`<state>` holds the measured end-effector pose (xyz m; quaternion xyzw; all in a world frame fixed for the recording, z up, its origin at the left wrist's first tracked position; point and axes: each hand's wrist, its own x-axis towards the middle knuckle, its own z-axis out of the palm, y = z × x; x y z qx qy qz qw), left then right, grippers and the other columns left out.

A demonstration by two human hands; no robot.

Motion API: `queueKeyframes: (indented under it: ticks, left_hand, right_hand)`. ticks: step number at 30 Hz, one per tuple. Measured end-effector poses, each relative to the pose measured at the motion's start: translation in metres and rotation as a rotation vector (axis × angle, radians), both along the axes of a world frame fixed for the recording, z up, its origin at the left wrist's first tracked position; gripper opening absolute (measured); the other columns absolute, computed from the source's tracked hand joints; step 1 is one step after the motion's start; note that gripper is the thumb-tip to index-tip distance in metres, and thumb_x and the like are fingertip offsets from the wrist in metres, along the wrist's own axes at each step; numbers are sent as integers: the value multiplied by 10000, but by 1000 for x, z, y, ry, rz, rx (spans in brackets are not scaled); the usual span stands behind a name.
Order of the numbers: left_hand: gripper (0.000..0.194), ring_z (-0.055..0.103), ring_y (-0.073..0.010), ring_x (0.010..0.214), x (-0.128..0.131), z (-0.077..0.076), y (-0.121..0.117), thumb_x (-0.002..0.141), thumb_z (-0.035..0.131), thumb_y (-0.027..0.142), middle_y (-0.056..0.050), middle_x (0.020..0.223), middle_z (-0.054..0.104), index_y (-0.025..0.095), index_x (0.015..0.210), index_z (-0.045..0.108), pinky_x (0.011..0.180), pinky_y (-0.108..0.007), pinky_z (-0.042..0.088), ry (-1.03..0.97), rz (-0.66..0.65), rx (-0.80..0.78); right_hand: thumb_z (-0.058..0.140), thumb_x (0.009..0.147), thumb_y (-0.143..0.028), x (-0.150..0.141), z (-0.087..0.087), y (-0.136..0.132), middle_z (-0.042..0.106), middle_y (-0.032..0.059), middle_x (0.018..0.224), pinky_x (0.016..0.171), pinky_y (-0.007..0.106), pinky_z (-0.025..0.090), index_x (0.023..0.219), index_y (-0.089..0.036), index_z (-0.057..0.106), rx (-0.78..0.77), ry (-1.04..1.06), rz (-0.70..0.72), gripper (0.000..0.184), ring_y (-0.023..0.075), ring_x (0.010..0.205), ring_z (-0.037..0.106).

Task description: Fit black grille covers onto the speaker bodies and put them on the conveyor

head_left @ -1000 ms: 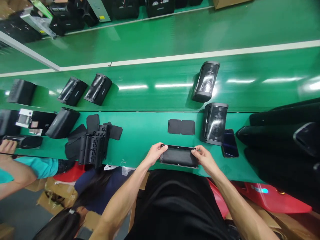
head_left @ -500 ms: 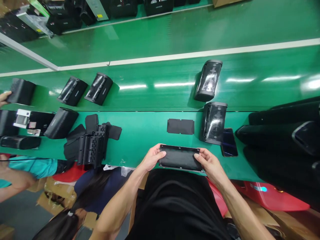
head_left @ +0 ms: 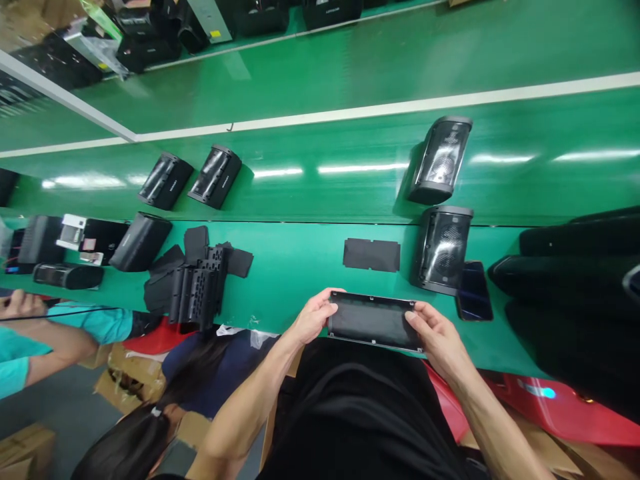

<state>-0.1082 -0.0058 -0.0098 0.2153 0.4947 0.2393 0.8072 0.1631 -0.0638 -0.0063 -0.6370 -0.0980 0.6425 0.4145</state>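
Between my two hands is a black rectangular panel (head_left: 375, 322) with a raised rim and small tabs along its long edges. My left hand (head_left: 315, 316) grips its left end, thumb on the inner face. At the opposite end my right hand (head_left: 436, 331) pinches it the same way. Just beyond the panel a flat black sheet with notched edges (head_left: 371, 255) lies on the green table. To the right of that sheet stands a black speaker with a glossy front (head_left: 443, 250), beside a dark phone (head_left: 474, 291).
Another speaker (head_left: 441, 160) lies farther back. On the left are a pile of perforated black panels (head_left: 200, 287), black sheets, and several speakers (head_left: 165, 181). Large dark cases (head_left: 580, 273) crowd the right. Co-workers sit at left, one in a turquoise sleeve (head_left: 90, 323).
The whole view has shifted, so things appear farther right. Both my hands keep hold of the panel. The co-worker's hand has left the dark speaker at far left.
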Motion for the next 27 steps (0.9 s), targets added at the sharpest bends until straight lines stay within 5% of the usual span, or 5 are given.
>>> queueKeyframes:
  ticks: [6,19,27]
  left_hand:
    - [619,640,-171,745,-4,1,1,800,774,518,-23,847,677,204,1322,664,723,-275,519,64,-58,70]
    - [683,322,-125,592,-12,11,5,828,721,406,67,651,375,214,1466,571,616,-253,300,123,-216,231]
    - [777,482,-145,782,-10,35,9,805,791,339,-11,917,555,197,1502,480,753,-261,431,20,-224,302]
  right_hand:
    - [967,651,-490,0,2,-2,606,-57,698,560,224,423,921,-235,674,22,-9,-18,473,115,586,507]
    - [907,757,-501,7,1,-8,606,-30,796,653,243,446,980,-248,686,62,-72,71,403,147,700,527]
    - [862,797,-494,10,15,-7,567,-13,830,660,251,436,1087,-271,745,168,-232,156,384,162,736,506]
